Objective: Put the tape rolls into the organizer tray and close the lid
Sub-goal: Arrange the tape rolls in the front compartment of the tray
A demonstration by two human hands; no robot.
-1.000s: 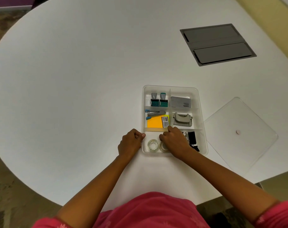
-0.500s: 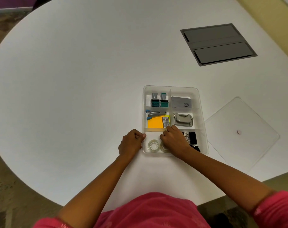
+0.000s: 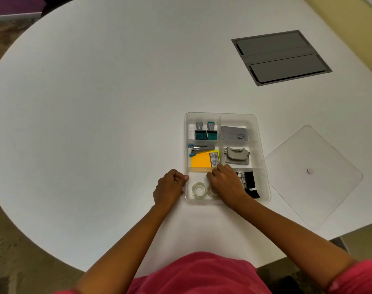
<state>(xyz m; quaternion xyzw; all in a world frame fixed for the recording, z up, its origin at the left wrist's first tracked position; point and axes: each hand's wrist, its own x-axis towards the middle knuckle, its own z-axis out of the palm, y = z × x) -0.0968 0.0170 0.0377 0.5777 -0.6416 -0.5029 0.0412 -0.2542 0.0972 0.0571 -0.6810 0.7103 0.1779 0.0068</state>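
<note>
The clear organizer tray sits on the white table with its lid off. A clear tape roll lies flat in the near-left compartment. A second tape roll lies beside it, mostly covered by my right hand. That hand's fingers are curled, with the fingertips by the divider below the orange sticky notes; its grip is hidden. My left hand is a closed fist just outside the tray's left wall, thumb tip touching the rim. The clear lid lies flat to the right of the tray.
Other compartments hold two stamps, a grey box, a stapler, orange sticky notes, a hole punch and black binder clips. A grey hatch is set into the table at far right.
Almost nothing has moved. Both hands stay at the tray's near-left compartment and both tape rolls lie in the same place.
</note>
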